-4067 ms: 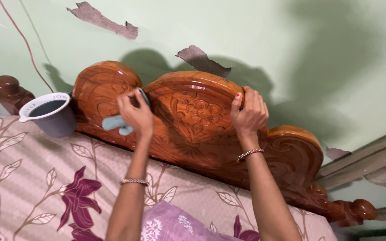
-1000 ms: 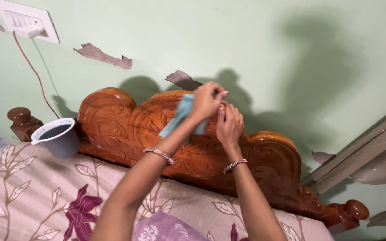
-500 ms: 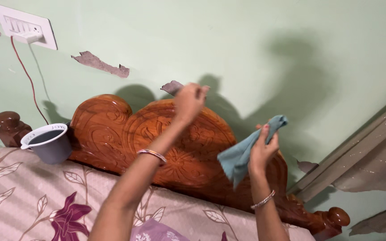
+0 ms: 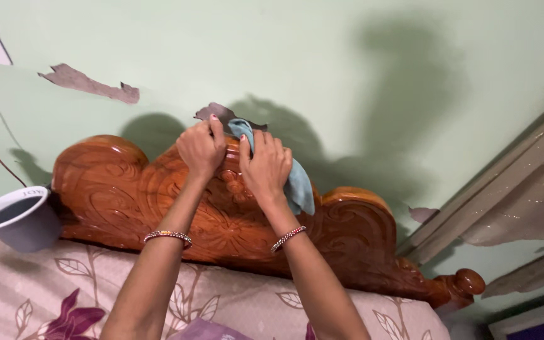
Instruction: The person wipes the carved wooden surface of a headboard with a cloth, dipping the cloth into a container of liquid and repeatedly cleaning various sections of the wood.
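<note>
A: Item one, cloth. Where did you have it?

B: The blue cloth (image 4: 297, 182) was under your right hand (image 4: 264, 165), fingers spread flat over it, pressing it on the crest of the carved wooden headboard (image 4: 221, 214). One end stuck up past your fingertips, the rest hung down the right side of the hand. Half a second before, you held it pinched and dangling in the air to the right, clear of the wood.

A: Item two, left hand?

B: Your left hand (image 4: 201, 148) was curled over the top edge of the headboard, just left of the right hand, nearly touching it. It had hold of the wood only, no cloth. Earlier it was lifted off that edge.

A: So the change?

B: The cloth had crossed from your left hand to your right and come back onto the wood; in my judgement, wiping had resumed at the crest.

A: Item three, surroundings?

B: A grey mug (image 4: 17, 217) at far left, beside the headboard; floral bedsheet (image 4: 45, 289) near you; peeling green wall (image 4: 347, 56) behind.
</note>
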